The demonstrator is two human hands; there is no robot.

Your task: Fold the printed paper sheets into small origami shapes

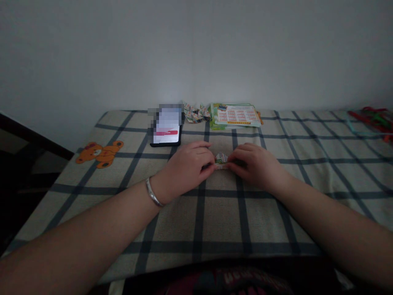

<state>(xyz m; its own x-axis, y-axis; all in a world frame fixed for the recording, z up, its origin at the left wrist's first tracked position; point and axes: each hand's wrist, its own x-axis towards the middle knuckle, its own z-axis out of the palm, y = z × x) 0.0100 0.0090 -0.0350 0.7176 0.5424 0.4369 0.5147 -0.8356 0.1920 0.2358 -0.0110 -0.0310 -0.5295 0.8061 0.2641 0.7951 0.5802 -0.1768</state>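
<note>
A small folded piece of printed paper (221, 158) is pinched between my two hands over the middle of the checked cloth. My left hand (192, 166), with a silver bangle at the wrist, grips its left end with the fingertips. At the right end, the thumb and fingers of my right hand (254, 166) close on the same paper. The fingertips cover both ends of it, and only the white and green middle part shows.
The checked cloth (172, 225) covers the table up to the wall. Near the wall lie a lit phone (167, 131), crumpled or folded papers (196, 113) and a stack of printed cards (236, 116). A bear cutout (100, 153) lies left, tangled colourful strips (376, 121) far right.
</note>
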